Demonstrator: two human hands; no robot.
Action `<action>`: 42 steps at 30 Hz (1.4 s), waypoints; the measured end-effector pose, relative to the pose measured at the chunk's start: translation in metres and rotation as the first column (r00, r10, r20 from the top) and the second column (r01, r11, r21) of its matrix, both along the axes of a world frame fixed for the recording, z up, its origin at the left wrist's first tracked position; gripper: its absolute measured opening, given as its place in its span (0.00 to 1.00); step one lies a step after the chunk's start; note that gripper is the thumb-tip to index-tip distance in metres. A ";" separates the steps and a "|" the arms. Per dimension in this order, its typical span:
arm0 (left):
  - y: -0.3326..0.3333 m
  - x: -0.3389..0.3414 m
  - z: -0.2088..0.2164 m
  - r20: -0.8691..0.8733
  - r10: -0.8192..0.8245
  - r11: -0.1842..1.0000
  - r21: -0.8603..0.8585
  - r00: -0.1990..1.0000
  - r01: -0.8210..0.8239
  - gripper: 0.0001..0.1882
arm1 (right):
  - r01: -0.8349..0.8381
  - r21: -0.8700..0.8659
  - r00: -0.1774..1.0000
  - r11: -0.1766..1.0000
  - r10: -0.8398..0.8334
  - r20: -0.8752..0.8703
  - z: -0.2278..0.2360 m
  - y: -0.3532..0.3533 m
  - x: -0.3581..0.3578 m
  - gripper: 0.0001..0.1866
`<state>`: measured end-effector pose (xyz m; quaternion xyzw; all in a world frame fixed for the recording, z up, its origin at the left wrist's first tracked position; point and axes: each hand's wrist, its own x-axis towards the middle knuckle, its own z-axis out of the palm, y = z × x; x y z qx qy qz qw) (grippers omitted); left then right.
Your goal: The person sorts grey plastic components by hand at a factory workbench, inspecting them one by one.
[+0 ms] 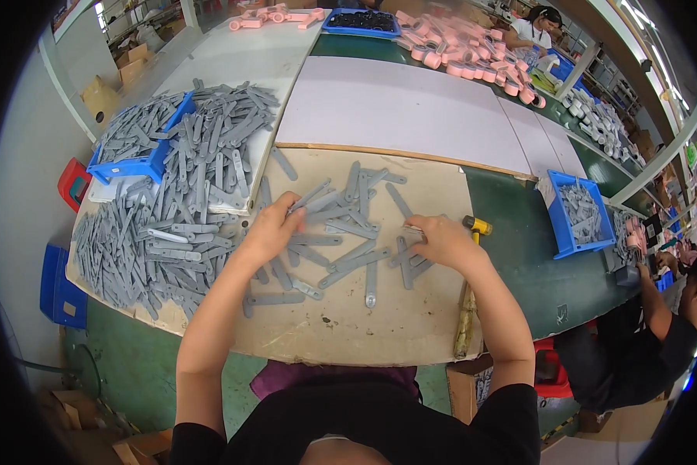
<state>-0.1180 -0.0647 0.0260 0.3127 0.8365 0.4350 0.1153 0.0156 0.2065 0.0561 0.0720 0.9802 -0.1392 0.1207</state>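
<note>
My left hand is closed in a pinch on a long grey plastic strip with rounded ends, tilted up over the cardboard-covered tabletop. More loose grey strips of the same shape lie scattered between my hands, some crossing over each other. To the right, my right hand has its fingertips drawn together just above a few strips. What those fingers hold, if anything, is too small to make out. Beside that hand lies a hammer with a yellow head and a worn handle.
A large heap of grey strips covers the left side, around a filled blue bin. Another blue bin of grey parts stands at right. Pink parts and a blue tray sit far off. Co-workers sit nearby.
</note>
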 end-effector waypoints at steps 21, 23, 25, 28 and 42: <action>-0.024 -0.005 -0.001 -0.375 -0.274 0.942 -0.291 0.886 0.168 0.31 | -0.290 -0.023 0.948 0.957 0.284 -0.144 -0.001 0.008 0.032 0.19; -0.029 -0.004 -0.002 -0.421 -0.309 0.928 -0.329 0.853 0.173 0.32 | -0.270 -0.109 0.963 0.957 0.267 -0.046 -0.015 0.005 0.036 0.17; -0.031 -0.001 -0.003 -0.462 -0.341 0.915 -0.363 0.818 0.176 0.34 | -0.257 -0.090 0.965 0.962 0.252 -0.067 -0.019 0.001 0.037 0.16; -0.025 0.002 -0.001 -0.388 -0.385 0.886 -0.409 0.837 0.218 0.29 | -0.283 -0.087 0.951 0.955 0.269 -0.152 -0.021 0.001 0.031 0.16; 0.004 -0.009 0.006 -0.385 -0.238 0.942 -0.314 0.892 0.116 0.13 | 0.215 -0.292 0.891 0.932 -0.309 -0.333 -0.052 0.064 -0.066 0.22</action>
